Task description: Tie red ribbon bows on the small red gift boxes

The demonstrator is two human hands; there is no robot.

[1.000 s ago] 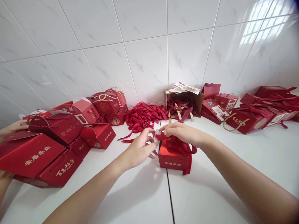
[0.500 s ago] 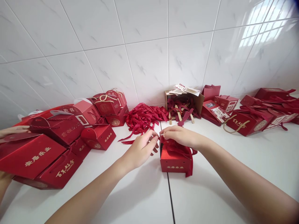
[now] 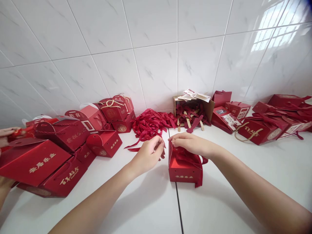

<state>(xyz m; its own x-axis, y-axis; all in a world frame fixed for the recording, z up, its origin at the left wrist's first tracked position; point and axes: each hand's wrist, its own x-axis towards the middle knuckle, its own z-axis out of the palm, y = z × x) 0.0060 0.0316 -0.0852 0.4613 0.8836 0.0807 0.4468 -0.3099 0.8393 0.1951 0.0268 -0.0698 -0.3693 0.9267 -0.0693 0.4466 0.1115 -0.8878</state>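
"What are those hands doing?"

"The left hand (image 3: 148, 156) is curled, just off the side of the red box (image 3: 184, 177). I can't tell whether its fingertips pinch anything. The right hand (image 3: 189, 143) bends over the top, its fingertips gathered at the upper left edge. Whether they grip card or ribbon, I can't see."

"And where's the box?"

"Upright on the white table (image 3: 146, 208), straight ahead of the person, over the dark seam."

"How far along is it, would you say?"

"Partway, I'd judge. A ribbon (image 3: 199, 179) is already on it, bunched across the top and hanging down past the front right corner. The left end looks unfinished, and I see no neat bow, though the right hand hides a lot."

"How does it look?"

"Shiny red card, gold characters low on the front, two small holes above them. The ribbon's darker and satiny."

"And around it?"

"Behind, a heap of loose ribbons (image 3: 153, 123) beside an open carton (image 3: 209, 110). Off right, boxes with ribbons on top (image 3: 255, 134). Off left, more boxes (image 3: 65, 180), corded or bare, with another person's hand (image 3: 6, 134) at the far edge."
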